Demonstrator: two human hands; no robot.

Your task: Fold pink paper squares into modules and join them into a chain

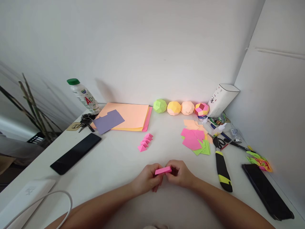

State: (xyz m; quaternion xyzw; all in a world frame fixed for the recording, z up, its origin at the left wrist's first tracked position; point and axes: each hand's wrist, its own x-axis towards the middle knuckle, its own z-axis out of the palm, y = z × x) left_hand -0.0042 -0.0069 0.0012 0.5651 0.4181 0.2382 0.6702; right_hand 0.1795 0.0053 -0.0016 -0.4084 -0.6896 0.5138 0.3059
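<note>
Left hand (149, 178): fingertips pinched on left end of pink folded strip (163, 170) | right hand (180, 173): pinched on its right end | from hands: pink folded pieces (145, 142), 11 o'clock; paper cutouts (192, 141), between 1 and 2; peach sheet (133, 114), farther, 11; green paper ball (160, 106), 12, beside wall (152, 57)

- Bright, diffuse light covers the white table (126, 162) and the back wall (152, 47).
- Just past nine o'clock, the bottle (85, 98) throws a soft shadow toward three, so light arrives from nine.
- Toward six o'clock, the tabletop dims to blurry grey.
- Wide-angle distortion leans the bottle, and the white box (221, 100) near three, outward.
- The folded pink paper (163, 170) looks fairly sharp.
</note>
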